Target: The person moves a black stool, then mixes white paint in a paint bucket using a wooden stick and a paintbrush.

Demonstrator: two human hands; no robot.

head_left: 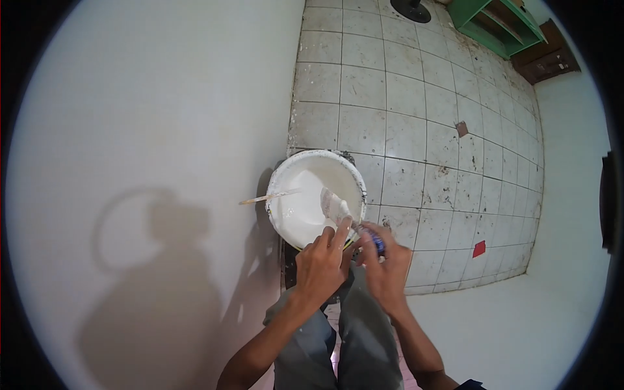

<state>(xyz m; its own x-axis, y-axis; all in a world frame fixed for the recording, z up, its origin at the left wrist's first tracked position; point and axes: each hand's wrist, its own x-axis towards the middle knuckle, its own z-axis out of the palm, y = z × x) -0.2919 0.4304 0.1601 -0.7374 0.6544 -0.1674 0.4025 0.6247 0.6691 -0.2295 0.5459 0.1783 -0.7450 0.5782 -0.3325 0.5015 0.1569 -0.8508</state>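
Note:
My right hand (387,270) is closed round the blue handle of a putty knife (335,205). Its flat blade, smeared with white, points up and left over the mouth of a bucket (361,183). My left hand (322,263) is at the bucket's near rim. Its index finger stretches to the neck of the blade and seems to touch it, while the other fingers are bent. White paint (296,218) lies inside the bucket. A paint-stained stick (257,199) leans across the left rim, with one end in the paint.
A white wall (162,117) rises close on the left. Stained floor tiles (406,136) stretch ahead and right, with a red scrap (479,249) and a brown scrap (462,129) on them. Farther off stand a green shelf (497,29) and a black round base (413,10).

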